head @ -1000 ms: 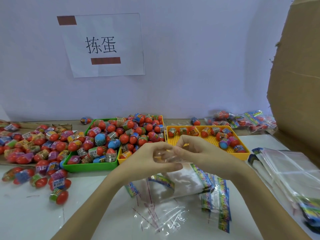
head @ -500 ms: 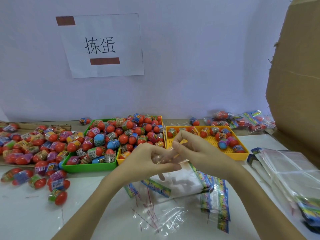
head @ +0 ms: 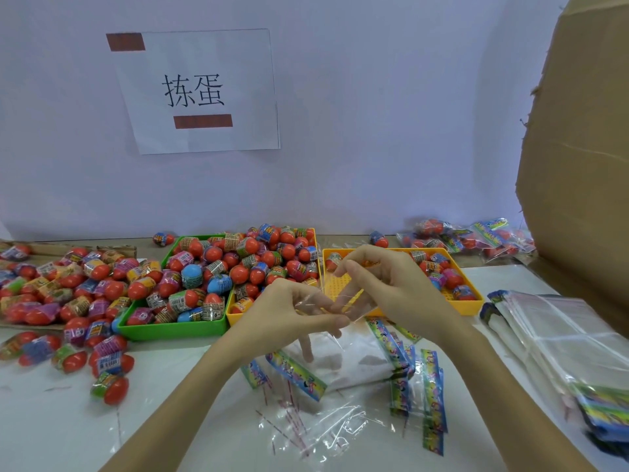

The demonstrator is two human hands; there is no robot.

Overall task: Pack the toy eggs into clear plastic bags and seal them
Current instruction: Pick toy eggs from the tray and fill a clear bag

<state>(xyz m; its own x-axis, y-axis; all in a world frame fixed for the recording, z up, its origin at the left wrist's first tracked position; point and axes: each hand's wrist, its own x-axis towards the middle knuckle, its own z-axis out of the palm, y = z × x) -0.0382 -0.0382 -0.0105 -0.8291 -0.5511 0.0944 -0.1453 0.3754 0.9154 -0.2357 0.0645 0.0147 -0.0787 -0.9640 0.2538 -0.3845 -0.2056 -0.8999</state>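
Both hands hold one clear plastic bag (head: 343,338) in mid-air above the table, just in front of the trays. My left hand (head: 289,315) pinches its top edge from the left. My right hand (head: 391,287) pinches the same edge from the right, fingers raised. The bag hangs down and shows no egg inside. Red toy eggs with printed wrappers fill the green tray (head: 170,330) and the left yellow tray (head: 233,318). The right yellow tray (head: 473,306) holds only a few eggs along its back and right side.
Loose eggs (head: 68,287) lie heaped at the left. Empty bags with colourful header strips (head: 418,379) lie under my hands, and peeled tape strips (head: 292,420) near the front. A stack of bags (head: 561,342) sits right. Packed bags (head: 469,236) lie at the back right beside a cardboard box (head: 585,165).
My hands stayed in place above the trays; the fingers shifted on the bag's top edge and drew slightly apart.
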